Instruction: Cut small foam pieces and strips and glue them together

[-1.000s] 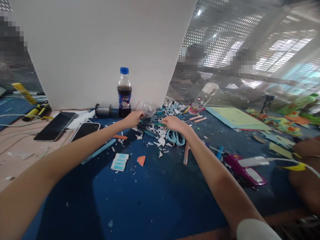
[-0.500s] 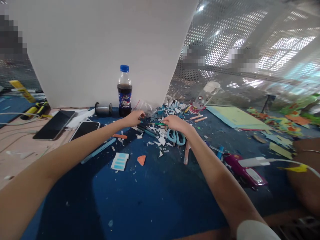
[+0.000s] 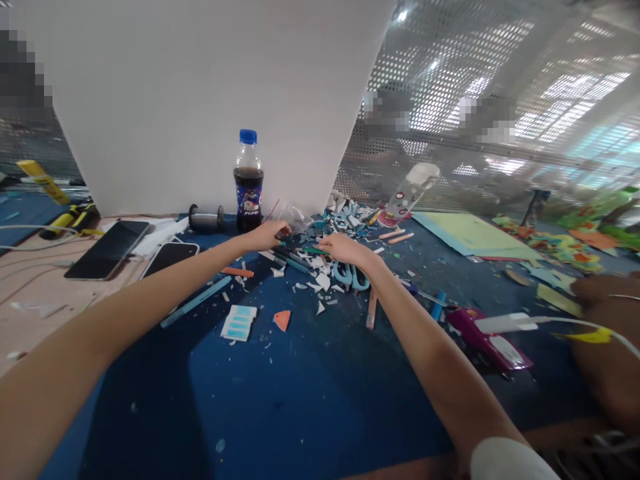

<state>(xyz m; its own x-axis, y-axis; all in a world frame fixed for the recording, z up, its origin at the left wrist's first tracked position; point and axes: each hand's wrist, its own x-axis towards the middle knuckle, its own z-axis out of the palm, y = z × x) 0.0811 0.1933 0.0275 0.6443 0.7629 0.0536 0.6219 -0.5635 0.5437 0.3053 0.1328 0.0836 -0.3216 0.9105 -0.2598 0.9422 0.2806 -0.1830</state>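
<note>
Beside the heap of paper scraps (image 3: 345, 223), my left hand (image 3: 265, 236) is curled with its fingertips together; what they hold, if anything, is too small to make out. A slim green stick (image 3: 311, 251) runs from the pinched fingers of my right hand (image 3: 343, 247) toward the left hand. Light-blue scissors (image 3: 359, 279) lie partly under my right wrist. Dark teal pens (image 3: 294, 261) rest among white scraps below the hands. Closer to me are a white-and-blue striped piece (image 3: 239, 323) and a small orange piece (image 3: 282, 320).
A cola bottle (image 3: 249, 190) and a wire spool (image 3: 205, 219) stand behind my left arm. Two phones (image 3: 109, 249) lie at left. At right are a tilted patterned bottle (image 3: 407, 193), coloured paper sheets (image 3: 470, 233), a purple glue gun (image 3: 493, 341) and another person's arm (image 3: 607, 353).
My right hand has shifted slightly left, carrying the green stick toward my left hand. The left hand stays almost in place. The other person's arm at the right edge has moved slightly.
</note>
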